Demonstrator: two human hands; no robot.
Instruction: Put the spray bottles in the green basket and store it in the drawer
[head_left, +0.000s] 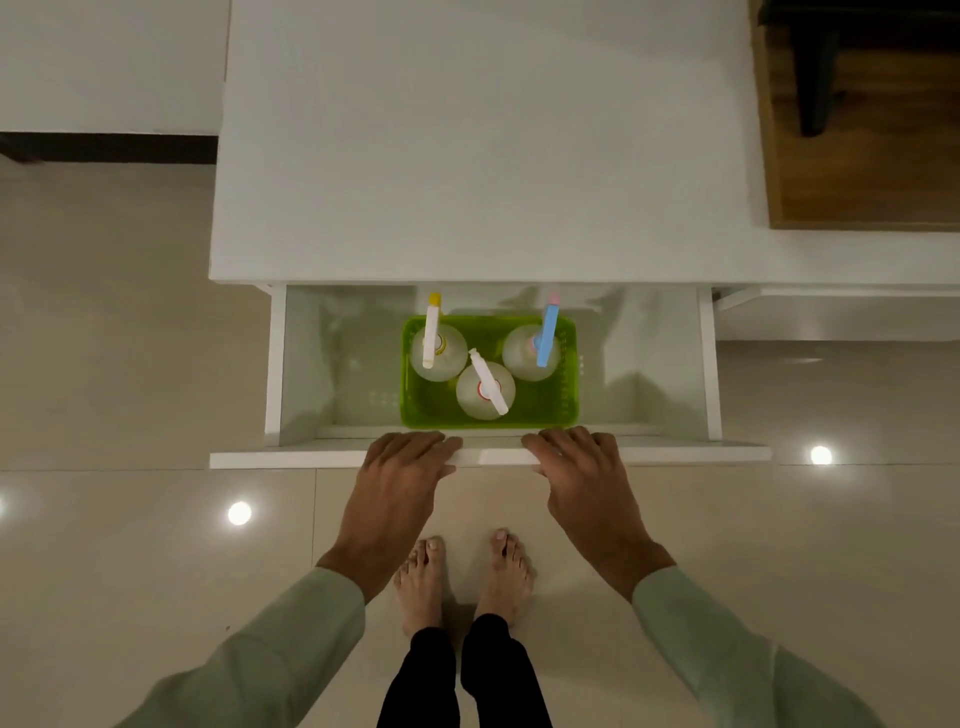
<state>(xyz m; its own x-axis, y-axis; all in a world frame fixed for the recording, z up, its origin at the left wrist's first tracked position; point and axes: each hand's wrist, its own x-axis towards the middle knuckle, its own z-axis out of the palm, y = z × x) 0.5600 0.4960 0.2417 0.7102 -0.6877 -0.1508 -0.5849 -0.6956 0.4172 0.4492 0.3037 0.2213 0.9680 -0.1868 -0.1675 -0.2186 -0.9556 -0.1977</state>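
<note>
- The left hand (402, 460) and right hand (576, 457) lie flat, fingers loosely spread, palms on the drawer front (291, 459), gripping nothing; both sit equally near, either side of centre.
- Just beyond them, the green basket (569, 400) rests inside the open drawer, its long axis parallel to the front.
- Three spray bottles (485, 389) stand upright in it.
- Closing likely means pushing straight away, toward the cabinet top (483, 156).

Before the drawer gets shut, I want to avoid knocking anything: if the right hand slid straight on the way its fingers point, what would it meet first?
Probably the green basket: the right hand rests on the drawer front, fingers pointing toward the basket's near rim.
</note>
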